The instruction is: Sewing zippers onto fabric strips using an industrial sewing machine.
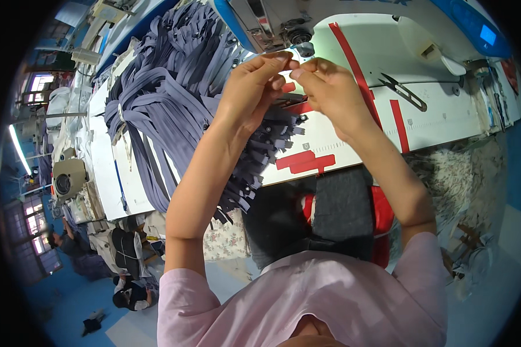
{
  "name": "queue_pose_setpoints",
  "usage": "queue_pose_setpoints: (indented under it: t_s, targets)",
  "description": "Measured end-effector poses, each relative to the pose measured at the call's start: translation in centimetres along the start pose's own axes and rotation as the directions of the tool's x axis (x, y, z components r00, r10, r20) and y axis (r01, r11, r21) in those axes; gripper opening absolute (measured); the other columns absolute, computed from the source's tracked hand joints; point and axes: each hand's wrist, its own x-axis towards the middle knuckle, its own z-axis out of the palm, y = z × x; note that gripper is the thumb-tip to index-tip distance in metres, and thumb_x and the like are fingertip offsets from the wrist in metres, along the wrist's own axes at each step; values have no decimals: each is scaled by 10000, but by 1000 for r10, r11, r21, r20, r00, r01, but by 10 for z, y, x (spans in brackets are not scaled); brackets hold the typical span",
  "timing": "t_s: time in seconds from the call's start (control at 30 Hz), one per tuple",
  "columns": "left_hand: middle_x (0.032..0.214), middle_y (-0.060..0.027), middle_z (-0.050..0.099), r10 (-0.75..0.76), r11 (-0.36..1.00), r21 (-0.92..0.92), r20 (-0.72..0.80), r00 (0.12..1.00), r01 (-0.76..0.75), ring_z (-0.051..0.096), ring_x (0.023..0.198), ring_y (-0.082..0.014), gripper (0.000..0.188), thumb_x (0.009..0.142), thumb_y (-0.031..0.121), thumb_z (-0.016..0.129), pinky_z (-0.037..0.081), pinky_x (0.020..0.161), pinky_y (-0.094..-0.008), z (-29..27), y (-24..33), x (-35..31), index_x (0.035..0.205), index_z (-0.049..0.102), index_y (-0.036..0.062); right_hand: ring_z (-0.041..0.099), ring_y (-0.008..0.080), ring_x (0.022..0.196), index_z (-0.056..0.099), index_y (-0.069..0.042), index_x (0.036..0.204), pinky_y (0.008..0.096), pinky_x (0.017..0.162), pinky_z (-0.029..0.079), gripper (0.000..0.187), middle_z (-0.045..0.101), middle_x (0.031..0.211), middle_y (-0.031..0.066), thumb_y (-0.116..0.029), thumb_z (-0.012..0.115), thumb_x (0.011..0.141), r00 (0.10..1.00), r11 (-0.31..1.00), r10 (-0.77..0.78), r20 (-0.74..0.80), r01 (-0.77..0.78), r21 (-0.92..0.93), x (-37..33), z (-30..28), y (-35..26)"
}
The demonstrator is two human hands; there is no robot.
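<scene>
My left hand (250, 88) and my right hand (333, 97) are raised close together just below the sewing machine's (260, 26) needle end. Each has its thumb and fingers pinched, with the tips nearly meeting. Whatever lies between the fingertips is too small to make out. A large bundle of grey-blue zippers (162, 95) spreads over the table to the left of my hands. Its cut ends and small dark pulls reach beneath my left wrist.
Thread snips (404, 92) lie on the white table (446, 110) to the right. Red tape strips (353, 61) mark its surface. Another person (132, 296) is far off at the lower left. Floral fabric (226, 242) hangs below the front edge.
</scene>
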Motion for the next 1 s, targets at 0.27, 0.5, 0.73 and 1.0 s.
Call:
queue_pose_setpoints:
  t_s: [0.27,0.5,0.73,1.0]
  targets:
    - [992,-65,681,176,923,363,-111,978,-125,501,657,-66,194,977,135,618,417,600,-213,-21,0,-36,1078,648,-27,389,33,575,638,-67,951,238,508,322,118,543,750,-35,-157,712,932,979,965,-89,-182,39,-261,37,15,1]
    - [977,-50,685,234,854,497,-101,967,-154,523,684,-60,157,985,117,602,421,605,-203,-30,-2,-57,1077,651,-1,497,88,635,672,-29,915,291,568,407,163,565,685,11,-178,727,878,990,920,141,-28,-141,-365,38,14,-11]
    - [1087,-39,679,605,-194,781,572,554,-594,661,843,-215,207,870,22,672,546,660,-300,-10,-5,-19,1064,660,93,547,126,619,677,-11,881,300,617,448,202,609,676,49,-210,645,900,998,885,-68,16,68,-461,7,-12,9]
    - [857,-30,645,545,-307,731,660,517,-609,645,740,-207,130,794,61,761,527,589,-304,4,-8,-17,891,677,82,636,222,815,641,26,1036,337,737,501,211,668,909,78,-169,638,953,840,181,-528,127,257,-949,-40,-86,-21]
